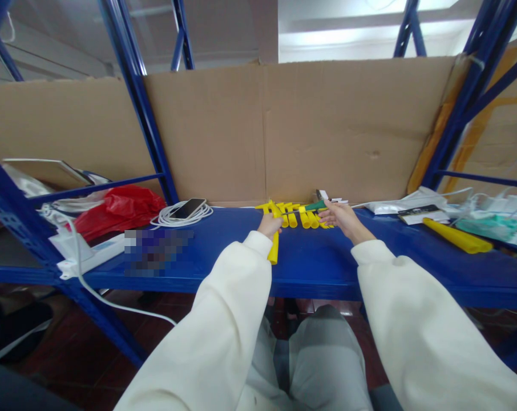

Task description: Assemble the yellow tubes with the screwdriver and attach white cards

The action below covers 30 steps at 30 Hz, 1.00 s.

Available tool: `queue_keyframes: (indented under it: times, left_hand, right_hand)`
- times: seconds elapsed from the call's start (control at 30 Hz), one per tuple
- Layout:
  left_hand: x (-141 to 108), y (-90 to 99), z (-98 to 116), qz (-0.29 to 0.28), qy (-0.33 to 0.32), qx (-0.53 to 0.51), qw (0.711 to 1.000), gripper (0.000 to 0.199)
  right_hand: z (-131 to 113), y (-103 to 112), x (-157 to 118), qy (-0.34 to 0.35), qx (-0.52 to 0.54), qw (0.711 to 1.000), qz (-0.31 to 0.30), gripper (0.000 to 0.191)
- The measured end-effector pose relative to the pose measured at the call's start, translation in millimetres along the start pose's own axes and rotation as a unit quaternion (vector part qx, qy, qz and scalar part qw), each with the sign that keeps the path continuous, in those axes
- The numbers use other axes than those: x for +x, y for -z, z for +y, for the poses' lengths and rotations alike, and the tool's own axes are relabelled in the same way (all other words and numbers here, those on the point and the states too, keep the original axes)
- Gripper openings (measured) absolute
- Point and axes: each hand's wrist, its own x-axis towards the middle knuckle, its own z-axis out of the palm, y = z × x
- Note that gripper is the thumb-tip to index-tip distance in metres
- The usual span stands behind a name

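My left hand [269, 225] is closed around a yellow plastic piece with a tubular handle [274, 251]; the handle points down toward the shelf's front edge. My right hand [336, 217] grips a screwdriver [315, 206] with a green handle and a yellow collar. Its thin shaft points left at the top of the yellow piece; whether the tip touches it is too small to tell. Several similar yellow pieces [305, 220] lie in a row behind and between my hands. Small grey and white items [322, 194] sit just beyond my right fingers.
The blue shelf [224, 257] has a cardboard back panel [327, 125] and blue uprights. To the left are a phone [190, 209] on a coiled white cable, a red bag [121, 208] and a white power strip [100, 254]. Yellow tubes [459, 237] and packets [406, 202] lie right.
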Motion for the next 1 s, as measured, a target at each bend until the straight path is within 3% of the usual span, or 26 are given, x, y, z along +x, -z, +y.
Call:
queue_keyframes:
  times: [0.6,1.0]
  left_hand:
    - [0,-0.2,-1,-0.006,-0.008,0.016,1.0,0.024]
    - [-1,1.0,0,0.006,-0.013,0.02,1.0,0.032]
  right_hand:
    - [3,0,1,0.038,-0.026,0.999,0.008,0.018]
    - [9,5,12,0.065,-0.01,0.996,-0.065,0.017]
